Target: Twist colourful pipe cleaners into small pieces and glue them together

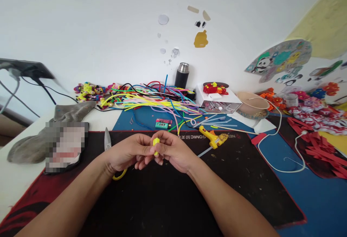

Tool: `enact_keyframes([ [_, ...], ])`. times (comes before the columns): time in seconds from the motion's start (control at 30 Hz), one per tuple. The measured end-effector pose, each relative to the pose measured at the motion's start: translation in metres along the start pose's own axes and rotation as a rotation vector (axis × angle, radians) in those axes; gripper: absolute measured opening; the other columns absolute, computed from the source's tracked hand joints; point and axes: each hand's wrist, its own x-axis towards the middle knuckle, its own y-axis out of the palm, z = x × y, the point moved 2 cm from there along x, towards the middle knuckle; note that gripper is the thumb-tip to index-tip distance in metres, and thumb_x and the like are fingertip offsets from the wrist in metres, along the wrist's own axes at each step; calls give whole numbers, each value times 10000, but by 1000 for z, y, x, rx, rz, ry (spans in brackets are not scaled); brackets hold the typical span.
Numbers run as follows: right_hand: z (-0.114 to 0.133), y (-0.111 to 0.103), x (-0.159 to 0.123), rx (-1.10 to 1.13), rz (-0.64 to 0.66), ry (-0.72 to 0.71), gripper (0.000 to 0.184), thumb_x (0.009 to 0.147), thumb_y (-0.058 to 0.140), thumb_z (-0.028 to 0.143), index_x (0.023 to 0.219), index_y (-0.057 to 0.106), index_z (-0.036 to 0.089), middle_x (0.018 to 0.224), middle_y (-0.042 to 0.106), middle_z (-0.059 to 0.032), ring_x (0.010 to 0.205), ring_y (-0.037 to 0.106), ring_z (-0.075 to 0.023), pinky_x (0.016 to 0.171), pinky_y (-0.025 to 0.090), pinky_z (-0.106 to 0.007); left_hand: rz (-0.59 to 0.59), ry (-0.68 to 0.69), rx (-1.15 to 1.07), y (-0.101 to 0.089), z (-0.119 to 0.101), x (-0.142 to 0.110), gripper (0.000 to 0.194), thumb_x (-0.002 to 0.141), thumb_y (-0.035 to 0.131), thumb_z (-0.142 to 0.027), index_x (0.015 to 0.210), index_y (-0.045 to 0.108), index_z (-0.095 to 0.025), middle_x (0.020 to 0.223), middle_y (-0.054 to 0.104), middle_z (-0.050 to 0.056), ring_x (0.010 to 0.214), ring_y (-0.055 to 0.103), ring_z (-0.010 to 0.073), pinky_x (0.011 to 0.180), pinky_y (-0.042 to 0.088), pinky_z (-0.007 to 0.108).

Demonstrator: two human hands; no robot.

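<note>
Plainly, the small yellow piece sat between both hands, over the black mat. Through my head view, the left hand had thumb and fingertips closed against its one side, and the right hand pinched it from the other, the spare fingers loosely curled. I judged that double pinch was meant to steady something so tiny; how much the fingers hid I couldn't tell. The scissors lay partly behind the left wrist and the glue gun beyond the right, probably for easy reach.
</note>
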Motion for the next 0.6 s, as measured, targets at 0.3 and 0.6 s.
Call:
enact_keyframes([
  [0.3,4,-11,6,-123,-196,-163,412,776,907,406,917,572,213,659,663,49,512,558,-97,500,409,-219,-195,87,-125,-3,1,9,439,757,911,-525,790,731,-126,732,731,65,548,656,118,472,521,172],
  [0.6,2,-12,6,-356,-263,-214,393,790,866,429,865,541,223,627,599,78,511,544,-101,503,420,-230,-339,214,-76,-6,1,11,498,664,984,-469,918,731,-124,714,744,52,615,685,139,553,545,196],
])
